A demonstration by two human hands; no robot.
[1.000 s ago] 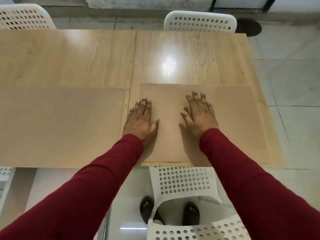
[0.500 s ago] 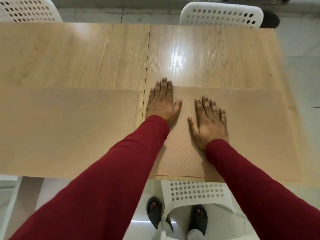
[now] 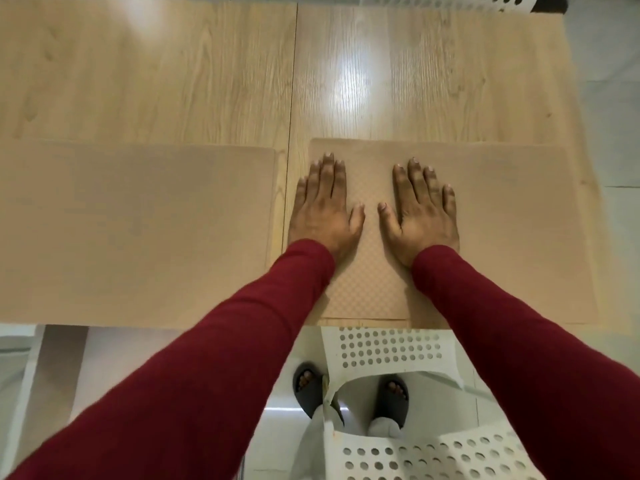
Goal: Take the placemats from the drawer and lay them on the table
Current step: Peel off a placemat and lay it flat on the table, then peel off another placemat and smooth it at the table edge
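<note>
Two tan placemats lie flat on the light wooden table (image 3: 207,71). The left placemat (image 3: 138,230) covers the near left part of the table. The right placemat (image 3: 519,230) lies at the near right, its near edge close to the table edge. My left hand (image 3: 323,209) rests palm down on the right placemat's left edge, fingers spread. Beside it, my right hand (image 3: 420,213) lies palm down further in on the same mat. Neither hand holds anything. No drawer is in view.
A white perforated chair (image 3: 391,351) stands against the near table edge below my arms, with my feet in dark slippers under it. Another white chair (image 3: 450,0) shows at the far edge. Tiled floor lies to the right of the table.
My left hand has slid back toward me on the right placemat and both hands now lie level. The view has tilted further down over the table.
</note>
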